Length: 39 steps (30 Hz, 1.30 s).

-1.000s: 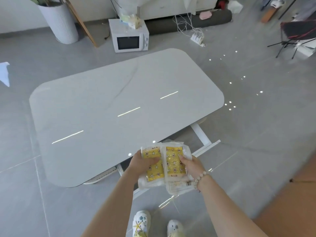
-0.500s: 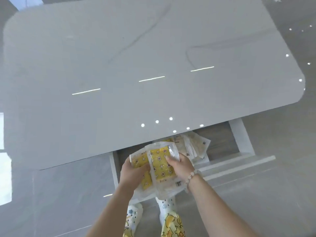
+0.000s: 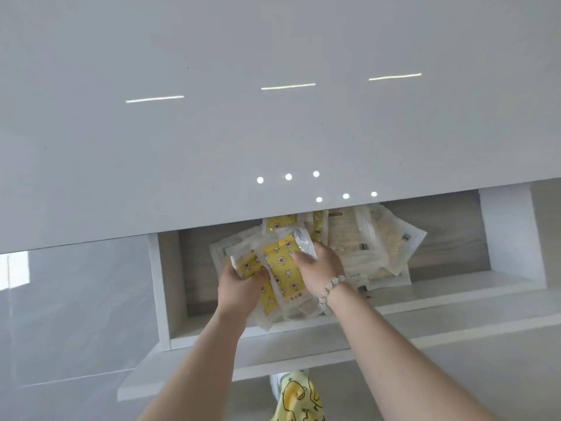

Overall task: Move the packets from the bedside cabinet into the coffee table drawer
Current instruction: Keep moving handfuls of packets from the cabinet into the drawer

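I hold a bundle of clear packets with yellow patterned fronts [image 3: 280,270] between both hands, low inside the open white drawer [image 3: 162,287] of the coffee table. My left hand [image 3: 241,288] grips the bundle's left side. My right hand [image 3: 318,264], with a bead bracelet at the wrist, grips its right and top edge. Behind and to the right, several more packets [image 3: 379,247] lie in a loose pile on the drawer's wood-grain bottom. The glossy table top [image 3: 273,117] overhangs the drawer's back half and hides the packets' far ends.
The drawer's front panel [image 3: 303,350] runs across below my forearms. Grey tiled floor [image 3: 60,314] shows at left and bottom right. A yellow duck-print trouser leg [image 3: 299,396] is below the drawer front.
The view has closed in on the drawer. Both hands have carried the packet bundle forward and down, from above the drawer front to inside it, beside the pile.
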Motion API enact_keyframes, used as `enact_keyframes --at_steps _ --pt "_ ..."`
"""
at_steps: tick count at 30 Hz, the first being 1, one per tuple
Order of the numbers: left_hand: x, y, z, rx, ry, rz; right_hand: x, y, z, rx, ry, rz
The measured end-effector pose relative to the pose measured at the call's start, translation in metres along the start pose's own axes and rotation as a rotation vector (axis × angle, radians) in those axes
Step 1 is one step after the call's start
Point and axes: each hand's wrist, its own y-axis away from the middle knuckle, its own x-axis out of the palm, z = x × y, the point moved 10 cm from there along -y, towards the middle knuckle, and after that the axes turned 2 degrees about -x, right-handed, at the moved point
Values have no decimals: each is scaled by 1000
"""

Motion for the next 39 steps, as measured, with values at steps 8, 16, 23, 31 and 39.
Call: enact_keyframes --at_steps 8,16,23,31,39 --pt "0 -10 -1 -24 -146 -112 -11 8 -2 -24 156 -286" --pt "-6 -10 -17 112 -302 -195 -32 17 -10 -19 288 -611" --pt "-15 -4 -15 132 -430 -265 -33 26 -24 111 310 -573" --pt "-25 36 -31 138 -628 -157 -48 65 25 -71 484 -503" --pt "-96 183 -138 432 -1033 -169 -106 177 165 -430 728 -269"
